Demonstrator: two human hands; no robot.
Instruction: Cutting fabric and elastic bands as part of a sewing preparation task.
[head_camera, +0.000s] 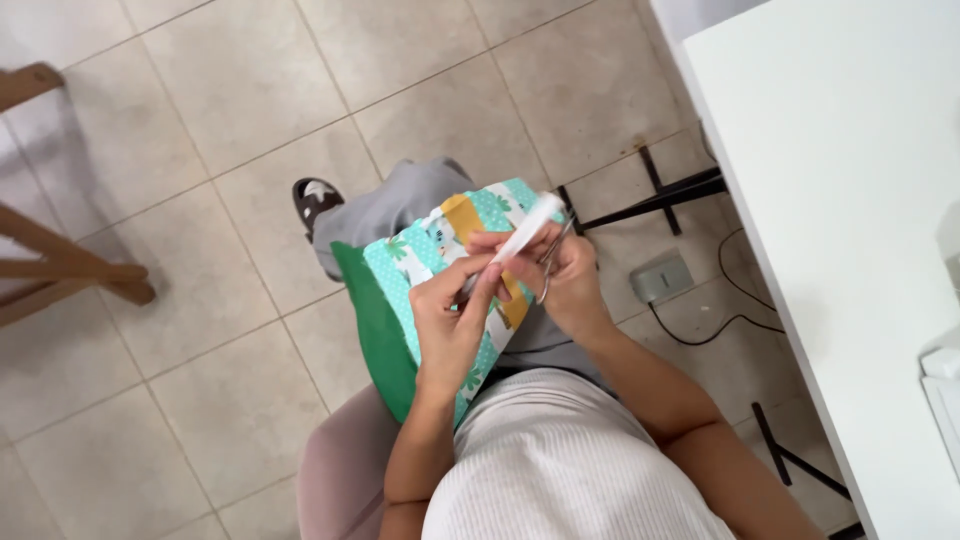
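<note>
I am sitting over a beige tiled floor (230, 110), with a white surface (850, 200) running along my three o'clock side and a wooden frame (60, 270) lying out at nine o'clock. Across my lap I am holding a patchwork fabric piece (425, 255) in teal, white and mustard, with a plain green backing (380, 335) showing along its nine o'clock edge. My left hand (450, 325) is curling closed on the fabric from six o'clock, fingers pinching its upper fold. My right hand (565, 280) is sitting just at three o'clock of the left, closing its grip around small metal scissors (550, 262); a white strip (520, 235) is crossing over both hands toward one o'clock. I cannot tell how far the blades are parting.
</note>
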